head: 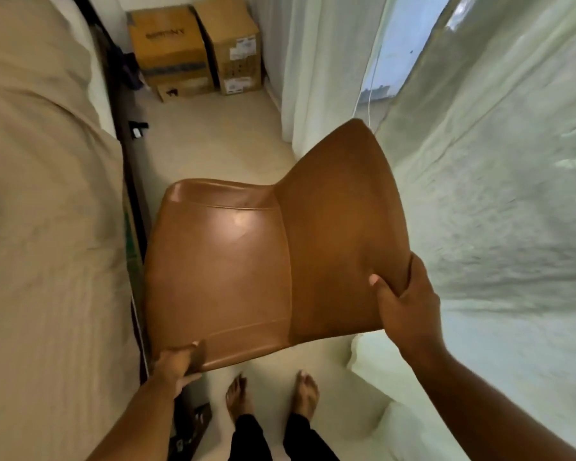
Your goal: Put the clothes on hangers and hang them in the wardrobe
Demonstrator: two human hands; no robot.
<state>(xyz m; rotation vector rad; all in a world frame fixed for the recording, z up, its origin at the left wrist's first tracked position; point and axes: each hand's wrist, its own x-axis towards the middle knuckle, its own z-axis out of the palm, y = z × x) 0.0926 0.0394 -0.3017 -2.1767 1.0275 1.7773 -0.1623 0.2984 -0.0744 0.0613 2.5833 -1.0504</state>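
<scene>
The right side of the view is filled by a pale sheer curtain, through which daylight is seen. The left side is taken up by a bed covered with a beige sheet and edged by a dark frame. Between the two, a brown leather-look chair is held over a narrow strip of light floor. Its seat is turned towards the bed and its backrest towards the curtain. The legs are hidden beneath it, so whether it is touching the floor cannot be told. At the far end of the strip, two large cardboard boxes are stacked against the wall, with a smaller one below them. The lower edge of the backrest is gripped by the right hand: the thumb is pressed flat on the front face and the other fingers are curled round the edge behind it. The near corner of the seat is held by the left hand, its fingers wrapped round the rim and largely hidden under it. Two bare feet are planted on the floor just below the chair, with dark trouser legs above them. Where the clothes, the hangers and the wardrobe are cannot be told from this view.
</scene>
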